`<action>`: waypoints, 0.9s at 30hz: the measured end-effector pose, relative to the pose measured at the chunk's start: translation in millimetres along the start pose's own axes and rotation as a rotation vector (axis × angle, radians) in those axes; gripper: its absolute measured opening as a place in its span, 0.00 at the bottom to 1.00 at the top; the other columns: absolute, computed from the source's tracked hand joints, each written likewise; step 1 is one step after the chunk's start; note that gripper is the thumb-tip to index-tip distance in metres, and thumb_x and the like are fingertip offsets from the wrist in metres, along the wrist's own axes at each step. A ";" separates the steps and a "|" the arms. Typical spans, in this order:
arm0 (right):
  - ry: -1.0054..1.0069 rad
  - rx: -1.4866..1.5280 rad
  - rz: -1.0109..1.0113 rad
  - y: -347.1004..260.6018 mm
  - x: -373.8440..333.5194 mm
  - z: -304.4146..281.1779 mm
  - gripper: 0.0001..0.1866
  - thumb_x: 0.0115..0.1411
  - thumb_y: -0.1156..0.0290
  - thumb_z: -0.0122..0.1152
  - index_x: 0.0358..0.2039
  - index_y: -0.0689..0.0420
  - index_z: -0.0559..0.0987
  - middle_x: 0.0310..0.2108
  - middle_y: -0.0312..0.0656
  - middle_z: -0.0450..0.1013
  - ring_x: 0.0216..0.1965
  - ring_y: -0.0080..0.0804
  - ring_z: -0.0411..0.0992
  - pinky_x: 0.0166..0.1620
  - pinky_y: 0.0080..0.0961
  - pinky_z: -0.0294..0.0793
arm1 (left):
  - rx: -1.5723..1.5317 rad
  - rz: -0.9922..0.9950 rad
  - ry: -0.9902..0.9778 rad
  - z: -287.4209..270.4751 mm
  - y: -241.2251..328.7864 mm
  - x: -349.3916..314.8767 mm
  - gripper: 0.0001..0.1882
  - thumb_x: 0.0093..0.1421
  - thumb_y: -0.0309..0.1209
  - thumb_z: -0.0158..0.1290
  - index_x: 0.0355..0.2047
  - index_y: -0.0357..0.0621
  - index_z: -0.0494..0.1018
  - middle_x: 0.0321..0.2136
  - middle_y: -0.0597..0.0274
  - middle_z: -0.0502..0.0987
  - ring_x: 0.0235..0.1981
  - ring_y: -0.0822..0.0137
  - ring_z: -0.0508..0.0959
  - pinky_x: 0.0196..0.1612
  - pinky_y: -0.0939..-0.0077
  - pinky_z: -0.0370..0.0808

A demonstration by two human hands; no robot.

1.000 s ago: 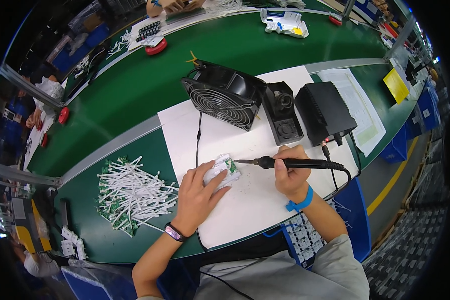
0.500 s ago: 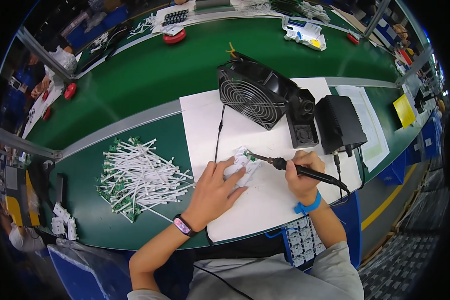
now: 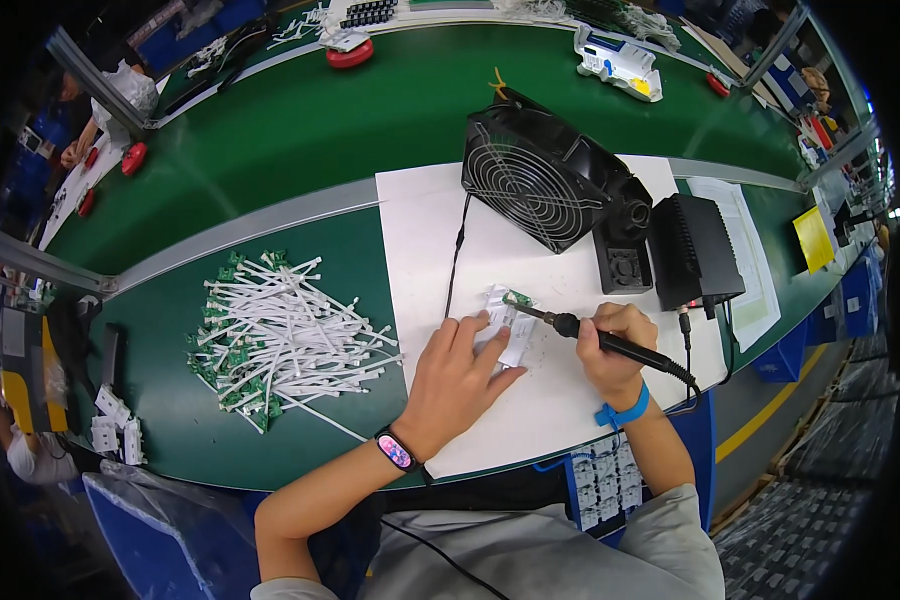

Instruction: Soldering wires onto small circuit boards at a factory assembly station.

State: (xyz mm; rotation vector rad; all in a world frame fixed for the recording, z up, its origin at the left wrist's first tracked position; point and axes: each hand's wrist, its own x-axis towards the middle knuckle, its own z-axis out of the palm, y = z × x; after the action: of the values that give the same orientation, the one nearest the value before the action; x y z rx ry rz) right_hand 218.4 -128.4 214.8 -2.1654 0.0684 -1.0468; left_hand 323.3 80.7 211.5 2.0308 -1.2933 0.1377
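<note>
My left hand [image 3: 455, 372] lies over a small white plastic part [image 3: 516, 344], its fingers and thumb holding it down on a white sheet [image 3: 415, 250]. A little green circuit board [image 3: 515, 299] sits at the part's far end. My right hand [image 3: 618, 350] grips a black soldering iron [image 3: 660, 363], whose metal tip points left and meets the board or hovers just over it; which, I cannot tell. The iron's cord curves down at the right. To the left, a heap of white cables [image 3: 300, 345] with green boards at their ends covers the green table.
Beyond my hands stand a black fan [image 3: 532, 190], a black iron holder [image 3: 625, 265] and a black box [image 3: 695, 250] with cords. Papers [image 3: 755, 270] lie right of it. White plastic pieces [image 3: 118, 430] sit at the left edge. A green belt [image 3: 270, 150] runs behind a metal rail.
The view has shifted slightly, so the bench items appear a little further right. Both hands keep their holds on the white part and the soldering iron.
</note>
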 end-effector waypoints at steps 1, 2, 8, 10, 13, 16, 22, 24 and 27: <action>-0.004 -0.001 0.003 0.3 0.0 -0.1 0.15 0.51 0.78 0.73 0.27 0.58 0.70 0.16 0.43 0.72 0.14 0.35 0.69 0.23 0.26 0.67 | 0.008 0.005 0.003 0.0 0.1 0.3 0.26 0.49 0.36 0.73 0.46 0.36 0.82 0.47 0.47 0.77 0.39 0.54 0.75 0.42 0.63 0.77; 0.000 0.003 0.006 0.4 -0.2 -0.2 0.15 0.51 0.78 0.73 0.27 0.58 0.70 0.16 0.43 0.72 0.14 0.35 0.68 0.23 0.26 0.67 | 0.007 0.004 0.004 0.0 0.3 0.3 0.26 0.49 0.36 0.73 0.46 0.36 0.82 0.47 0.47 0.77 0.39 0.54 0.75 0.42 0.63 0.77; 0.031 0.008 0.028 0.2 -0.6 1.5 0.15 0.52 0.78 0.72 0.26 0.57 0.70 0.16 0.43 0.71 0.14 0.35 0.68 0.23 0.26 0.67 | 0.012 0.004 0.008 -0.4 0.8 0.5 0.26 0.49 0.36 0.73 0.45 0.36 0.82 0.47 0.48 0.77 0.39 0.54 0.75 0.41 0.63 0.77; 0.029 -0.020 0.024 -1.4 0.4 1.7 0.15 0.51 0.79 0.72 0.26 0.57 0.69 0.16 0.42 0.71 0.14 0.35 0.68 0.23 0.25 0.67 | 0.012 0.004 0.011 -0.2 0.9 0.7 0.26 0.48 0.36 0.73 0.45 0.36 0.82 0.47 0.48 0.77 0.38 0.54 0.75 0.41 0.63 0.77; 0.019 -0.063 -0.031 -5.1 3.3 1.2 0.15 0.50 0.80 0.72 0.25 0.56 0.70 0.16 0.42 0.72 0.15 0.35 0.69 0.23 0.26 0.68 | 0.012 0.006 0.015 0.0 0.6 0.8 0.26 0.48 0.36 0.73 0.45 0.36 0.82 0.47 0.47 0.77 0.38 0.55 0.75 0.41 0.63 0.76; -0.011 -0.082 -0.101 -9.3 6.0 0.3 0.15 0.48 0.81 0.72 0.25 0.56 0.70 0.16 0.42 0.72 0.15 0.36 0.70 0.24 0.26 0.69 | 0.014 0.005 0.019 1.0 0.9 1.3 0.26 0.48 0.36 0.74 0.45 0.36 0.82 0.46 0.48 0.76 0.38 0.55 0.75 0.40 0.63 0.76; -0.030 -0.102 -0.109 -13.0 5.9 2.5 0.15 0.46 0.81 0.71 0.25 0.56 0.70 0.17 0.42 0.72 0.15 0.37 0.70 0.23 0.27 0.70 | 0.019 -0.001 0.019 1.8 1.7 1.7 0.25 0.47 0.36 0.74 0.44 0.36 0.82 0.46 0.48 0.76 0.37 0.55 0.75 0.40 0.64 0.76; -0.026 -0.111 -0.105 -13.1 5.2 2.9 0.15 0.46 0.81 0.71 0.25 0.56 0.70 0.16 0.42 0.72 0.15 0.37 0.70 0.23 0.27 0.69 | 0.017 -0.003 0.017 1.8 1.4 1.8 0.25 0.47 0.36 0.74 0.44 0.36 0.82 0.46 0.48 0.76 0.37 0.55 0.75 0.40 0.64 0.76; -0.027 -0.112 -0.103 -13.1 4.6 2.6 0.15 0.47 0.80 0.70 0.25 0.56 0.69 0.16 0.42 0.71 0.15 0.36 0.70 0.23 0.27 0.69 | 0.019 0.001 0.021 2.0 1.1 1.9 0.25 0.47 0.36 0.74 0.44 0.36 0.82 0.46 0.48 0.76 0.37 0.56 0.75 0.39 0.64 0.76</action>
State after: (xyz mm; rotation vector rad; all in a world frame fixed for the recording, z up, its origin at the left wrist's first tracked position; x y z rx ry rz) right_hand 220.0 -118.8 224.9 -2.3048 0.0032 -1.0941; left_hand 322.7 77.8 211.5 2.0390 -1.2845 0.1721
